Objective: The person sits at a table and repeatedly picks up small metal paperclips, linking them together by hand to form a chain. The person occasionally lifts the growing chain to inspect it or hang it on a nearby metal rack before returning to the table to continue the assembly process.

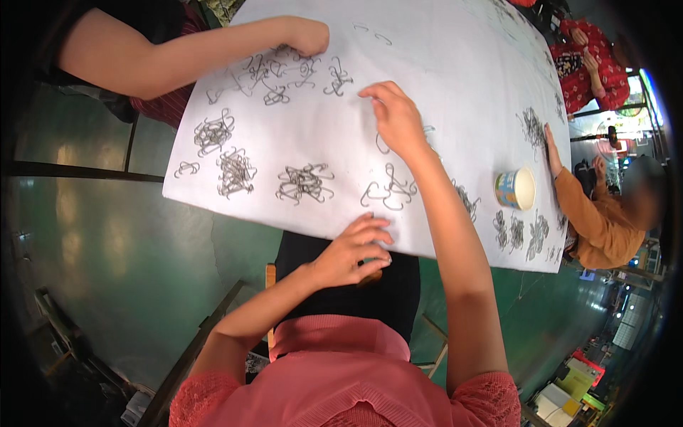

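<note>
My left hand [359, 249] hovers at the near edge of the white table, its fingers apart and bent, with nothing visible in them. Just beyond it lies a loose group of dark S-shaped wire hooks [390, 188]. My right hand [395, 117] reaches farther over the table, its fingers loosely bent and apart, and nothing shows between them. Left of its fingertips is a small cluster of wire hooks [339, 77]. A tangled pile of hooks [304, 183] sits near the front edge. Some hooks behind my right wrist are partly hidden.
A co-worker's closed hand [309, 37] rests over hooks at the far left. More hook piles [236, 173] lie along the left. A paper cup [515, 188] stands at right beside several piles [538, 233]. Another person's orange sleeve [597, 220] is at the right edge.
</note>
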